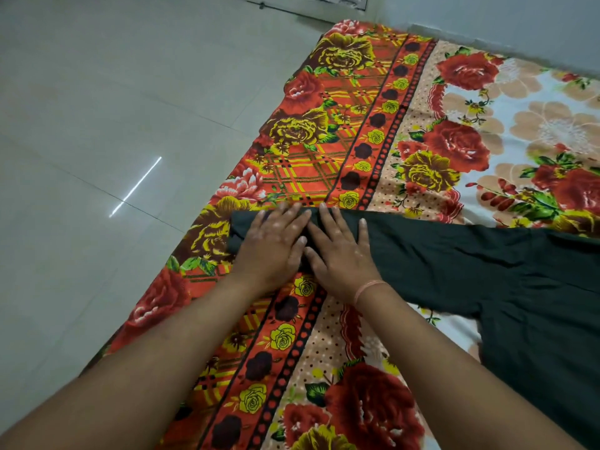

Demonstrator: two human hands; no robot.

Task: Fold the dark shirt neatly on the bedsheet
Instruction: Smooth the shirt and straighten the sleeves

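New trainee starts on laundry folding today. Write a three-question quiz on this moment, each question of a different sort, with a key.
1. True or false: both the left hand and the right hand lie flat, palms down, on the sleeve end of the dark green cloth shirt.
2. Multiple choice: the shirt lies on
A. bare pale tiled floor
B. a floral red, yellow and orange bedsheet
C. a wooden table
3. Fill in: the thin orange thread band is worn on the ___ wrist.

Key: 1 true; 2 B; 3 right.
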